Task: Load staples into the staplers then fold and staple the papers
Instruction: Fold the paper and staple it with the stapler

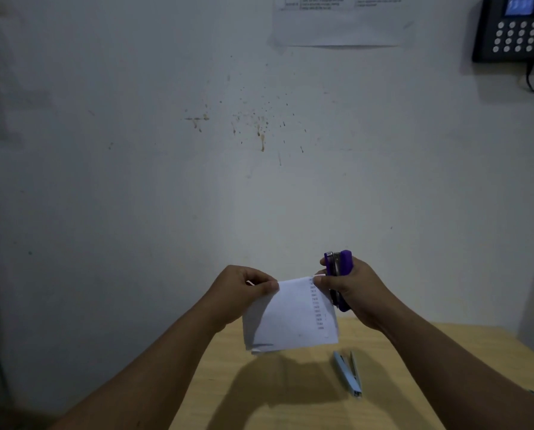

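Dim stained wall (pixel 197 150) behind wooden table (pixel 399 383), keypad device (pixel 514 29) mounted

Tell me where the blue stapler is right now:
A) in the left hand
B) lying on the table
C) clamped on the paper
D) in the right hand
B: the blue stapler lies on the table, untouched, while the right hand holds the purple stapler and both hands hold the paper.

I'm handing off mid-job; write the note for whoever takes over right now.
Left hand: pinches the top left corner of the folded paper, held up above the table.
Right hand: grip on the purple stapler and the paper's top right corner.
Blue stapler: lies open on the table.
Done: paper folded.
Left: staple it; I cannot tell whether the blue stapler is loaded.
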